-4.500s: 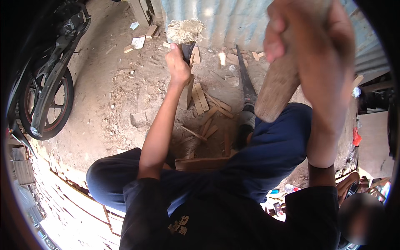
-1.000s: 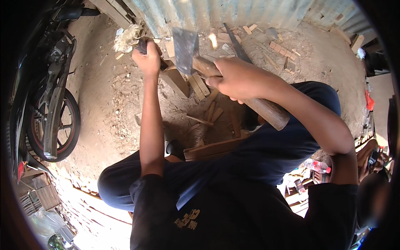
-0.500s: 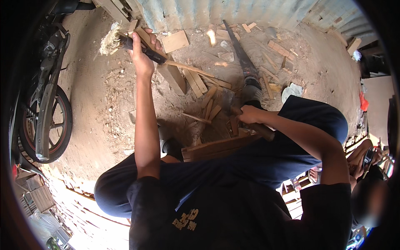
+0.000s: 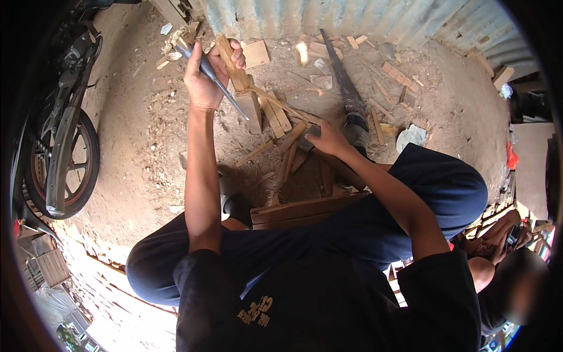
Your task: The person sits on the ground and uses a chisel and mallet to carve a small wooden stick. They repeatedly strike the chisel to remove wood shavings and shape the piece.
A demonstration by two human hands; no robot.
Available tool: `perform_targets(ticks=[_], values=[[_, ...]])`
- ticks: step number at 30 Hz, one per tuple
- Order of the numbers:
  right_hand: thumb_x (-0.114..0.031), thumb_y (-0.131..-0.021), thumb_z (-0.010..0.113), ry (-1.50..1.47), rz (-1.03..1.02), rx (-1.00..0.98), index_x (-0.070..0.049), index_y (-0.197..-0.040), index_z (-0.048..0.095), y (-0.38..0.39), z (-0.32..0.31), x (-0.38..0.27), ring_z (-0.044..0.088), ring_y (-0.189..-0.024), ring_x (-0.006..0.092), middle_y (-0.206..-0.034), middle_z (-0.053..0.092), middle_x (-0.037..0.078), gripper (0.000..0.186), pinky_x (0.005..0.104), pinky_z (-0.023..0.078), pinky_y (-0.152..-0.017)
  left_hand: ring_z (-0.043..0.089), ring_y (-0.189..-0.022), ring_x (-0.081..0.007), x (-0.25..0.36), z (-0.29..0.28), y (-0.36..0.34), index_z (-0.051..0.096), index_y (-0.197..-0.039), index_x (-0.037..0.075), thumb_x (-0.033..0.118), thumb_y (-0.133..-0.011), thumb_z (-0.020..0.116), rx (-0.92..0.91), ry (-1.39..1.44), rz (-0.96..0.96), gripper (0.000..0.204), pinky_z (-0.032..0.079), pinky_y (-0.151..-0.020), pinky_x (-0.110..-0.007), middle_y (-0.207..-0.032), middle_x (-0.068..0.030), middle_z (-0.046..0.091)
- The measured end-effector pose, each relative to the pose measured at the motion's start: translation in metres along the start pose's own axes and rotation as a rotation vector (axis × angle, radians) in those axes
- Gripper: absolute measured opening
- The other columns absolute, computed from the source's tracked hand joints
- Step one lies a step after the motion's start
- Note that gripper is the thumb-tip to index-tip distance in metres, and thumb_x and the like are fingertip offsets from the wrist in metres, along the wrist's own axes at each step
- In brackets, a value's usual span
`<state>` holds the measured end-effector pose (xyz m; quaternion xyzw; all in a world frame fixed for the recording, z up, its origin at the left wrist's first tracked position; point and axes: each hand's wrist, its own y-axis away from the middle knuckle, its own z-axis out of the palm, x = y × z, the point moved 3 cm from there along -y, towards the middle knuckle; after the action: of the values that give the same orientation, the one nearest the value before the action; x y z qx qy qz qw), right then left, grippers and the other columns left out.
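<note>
My left hand is closed around a chisel and a brown wooden piece together. The chisel's tapered metal end points down to the right; its frayed handle end sticks out past the thumb. From the wooden piece a thin stick runs toward my right hand. That hand has its thumb apart from its fingers, just above a wooden-handled tool that looks like a hatchet. Its head is partly hidden behind the fingers. I see nothing held in the right hand.
Wood scraps lie over the dirt floor. A handsaw lies near my right foot. Between my legs is a wooden plank. A motorcycle stands at left, corrugated metal at the back. Another person sits at right.
My right hand has come off the hatchet-like tool's handle and moved left and up. In my left hand the chisel and wooden piece have turned, showing the chisel's metal end.
</note>
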<state>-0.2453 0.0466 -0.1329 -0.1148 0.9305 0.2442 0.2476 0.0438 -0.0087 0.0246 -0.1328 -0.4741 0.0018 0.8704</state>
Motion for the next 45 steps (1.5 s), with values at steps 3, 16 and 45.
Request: perform_targets(ticks=[3,16,45], values=[[-0.056,-0.082,0.074,-0.414,-0.228,0.282,0.009,-0.138,0.039,-0.018,-0.018,-0.070,0.050,-0.128,0.0386,-0.135,0.050,0.030,0.093,0.0451,0.041,-0.108,0.049,-0.083,-0.0235,-0.001,0.004,-0.001,0.055,-0.108,0.000,0.058,-0.097,0.031,-0.020,0.034,-0.033,0.064,0.038,-0.085,-0.039,-0.084,-0.0082,0.052],[-0.006,-0.088,0.071,-0.701,-0.472,0.789,0.004,-0.104,0.066,-0.032,-0.013,-0.171,0.063,-0.069,0.0125,-0.079,0.069,0.011,0.019,0.0284,0.049,-0.063,0.049,-0.083,-0.0230,0.000,0.004,0.006,0.055,-0.108,-0.003,0.049,-0.095,0.043,0.040,-0.019,0.024,0.055,0.040,-0.084,-0.039,-0.084,-0.0092,0.052],[-0.009,-0.089,0.059,-1.002,-0.446,0.006,0.004,-0.137,0.051,-0.043,-0.054,-0.125,0.061,-0.096,0.0113,-0.113,0.066,0.009,0.050,0.0285,0.049,-0.084,0.061,-0.074,-0.0131,-0.012,0.049,0.009,0.075,-0.093,0.001,0.051,-0.089,0.070,0.277,-0.807,-0.135,0.051,0.048,-0.066,-0.030,-0.077,-0.0049,0.069]])
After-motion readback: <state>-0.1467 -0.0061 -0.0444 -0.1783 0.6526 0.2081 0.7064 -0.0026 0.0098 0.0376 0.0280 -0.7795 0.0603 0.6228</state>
